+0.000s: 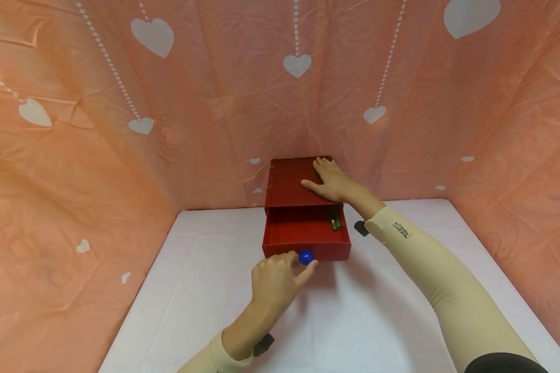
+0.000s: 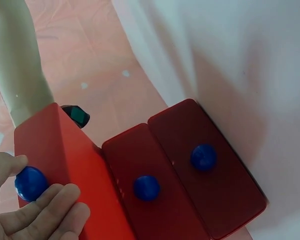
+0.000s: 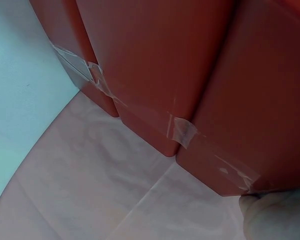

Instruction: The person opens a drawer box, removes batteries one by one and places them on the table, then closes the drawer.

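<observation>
A red drawer unit (image 1: 290, 181) stands at the back of the table, its top drawer (image 1: 284, 234) pulled out. On that drawer's front is a round blue knob (image 1: 306, 257), and my left hand (image 1: 274, 280) pinches it between thumb and fingers. My right hand (image 1: 332, 181) rests on top of the unit with its fingers spread. Inside the drawer, toward the right, lies a small green item (image 1: 335, 223). The left wrist view shows two closed lower drawers, each with a blue knob (image 2: 147, 188).
White cloth (image 1: 205, 290) covers the table. Peach curtains with white hearts (image 1: 233, 103) hang behind and at both sides, close to the unit's back. Clear tape (image 3: 185, 131) runs across the unit's seams in the right wrist view.
</observation>
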Available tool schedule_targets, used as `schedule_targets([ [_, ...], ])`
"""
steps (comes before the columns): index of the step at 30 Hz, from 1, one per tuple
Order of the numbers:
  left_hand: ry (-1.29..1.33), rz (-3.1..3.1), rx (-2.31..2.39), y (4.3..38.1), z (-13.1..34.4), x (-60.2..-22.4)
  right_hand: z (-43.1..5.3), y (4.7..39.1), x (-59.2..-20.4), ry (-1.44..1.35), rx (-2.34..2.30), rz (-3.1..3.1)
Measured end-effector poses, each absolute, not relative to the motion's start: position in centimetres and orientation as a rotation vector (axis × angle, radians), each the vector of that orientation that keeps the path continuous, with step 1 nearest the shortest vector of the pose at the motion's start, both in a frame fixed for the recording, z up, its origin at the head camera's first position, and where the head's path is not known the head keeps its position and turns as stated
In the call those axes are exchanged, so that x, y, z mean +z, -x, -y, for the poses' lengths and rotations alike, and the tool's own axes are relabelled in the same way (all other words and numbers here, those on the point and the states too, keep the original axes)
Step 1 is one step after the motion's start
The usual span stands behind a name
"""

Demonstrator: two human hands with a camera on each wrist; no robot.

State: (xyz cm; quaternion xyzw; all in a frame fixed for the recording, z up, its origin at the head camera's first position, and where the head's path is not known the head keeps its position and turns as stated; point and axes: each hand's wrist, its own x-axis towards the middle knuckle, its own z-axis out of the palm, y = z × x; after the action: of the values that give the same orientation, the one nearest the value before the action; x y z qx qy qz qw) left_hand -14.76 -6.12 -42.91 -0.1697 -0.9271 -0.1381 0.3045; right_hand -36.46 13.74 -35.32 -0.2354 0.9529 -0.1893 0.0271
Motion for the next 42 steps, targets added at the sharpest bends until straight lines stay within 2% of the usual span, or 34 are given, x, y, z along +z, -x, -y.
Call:
schedule_targets([
  [42, 0.485, 2.470, -0.358, 12.8, 6.4, -43.6, -13.8, 36.7, -35.3, 0.739, -0.601, -2.932],
])
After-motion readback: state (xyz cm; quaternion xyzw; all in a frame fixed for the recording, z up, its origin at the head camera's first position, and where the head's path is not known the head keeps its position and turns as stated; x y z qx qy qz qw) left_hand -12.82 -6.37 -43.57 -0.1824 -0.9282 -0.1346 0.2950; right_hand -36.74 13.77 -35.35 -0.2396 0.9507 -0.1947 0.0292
